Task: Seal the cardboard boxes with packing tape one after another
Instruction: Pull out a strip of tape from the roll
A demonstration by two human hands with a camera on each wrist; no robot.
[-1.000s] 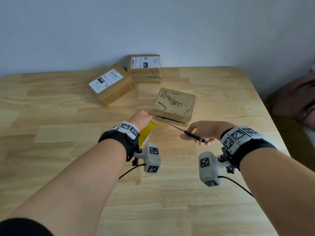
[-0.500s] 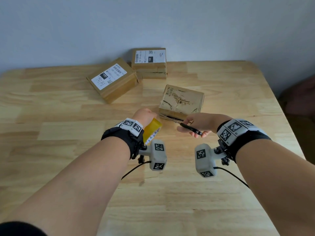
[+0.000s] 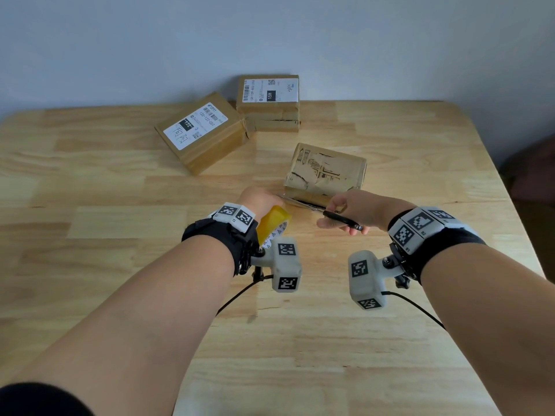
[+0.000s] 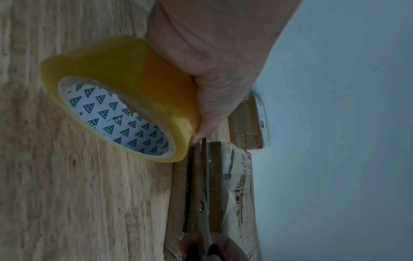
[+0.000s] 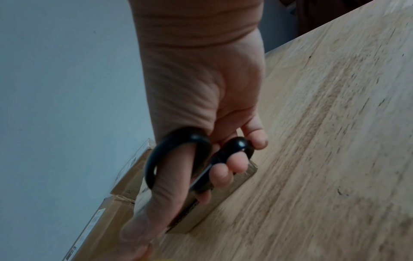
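Left hand (image 3: 260, 199): grips yellow tape roll (image 3: 274, 223), just left of near box (image 3: 326, 175).
Right hand (image 3: 351, 210): fingers through black scissors (image 3: 336, 217), blades across the box's near side.
Far boxes (image 3: 204, 132): two, labelled, by wall.

A pale blue-grey wall (image 3: 270, 34) fills the 12 o'clock part of the head view, plain and evenly lit by soft, dim light. Below it a light wooden counter (image 3: 300, 355) made of joined planks with visible grain spreads from the wall toward 6 o'clock; its far corners at 10 and 2 o'clock are rounded. Past the counter's edge at 3 o'clock lies a dark reddish-brown shape (image 3: 534, 169), too shadowed to identify. A faint sheen runs along the planks near the centre.
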